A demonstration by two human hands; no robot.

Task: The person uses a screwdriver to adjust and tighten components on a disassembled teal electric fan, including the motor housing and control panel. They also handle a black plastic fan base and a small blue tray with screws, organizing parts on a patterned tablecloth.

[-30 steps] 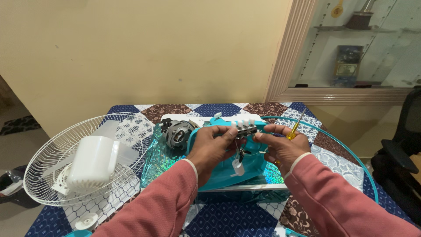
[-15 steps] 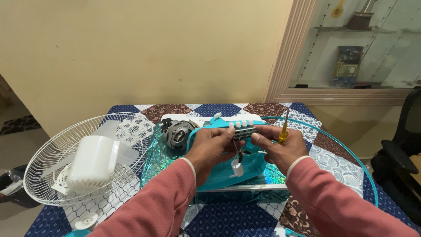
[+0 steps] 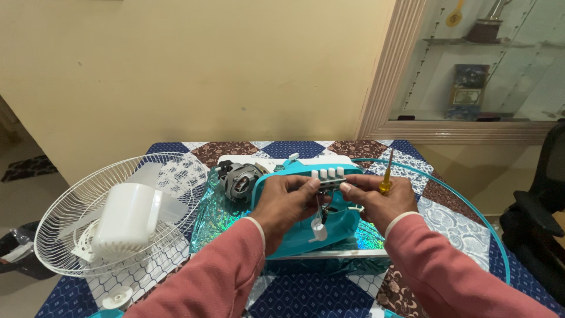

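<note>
Teal plastic dominates the middle of a patchwork-covered table [image 3: 294, 148], where a person in pink sleeves holds a push-button switch block [image 3: 327, 179] over the open teal fan base housing [image 3: 297, 232]. The left hand [image 3: 285, 203] pinches the left end of the switch block between thumb and fingertips, fingers curled close. The right hand [image 3: 379, 200] grips the block's right end with its fingertips while also clasping a yellow-handled screwdriver [image 3: 386, 175], whose shaft stands nearly upright above the knuckles. The block's four white buttons point upward, and dark wires hang from it to a small white component [image 3: 318, 231] dangling in front of the housing. Just left of the housing lies the bare fan motor [image 3: 238, 179], on a sheet of iridescent film [image 3: 215, 221]. Further left, a white wire fan guard [image 3: 88, 203] lies flat with a white plastic motor cover [image 3: 126, 219] resting in it. A teal ring [image 3: 471, 212] curves along the table's right side. A dark chair [image 3: 541, 212] stands at the right edge.
</note>
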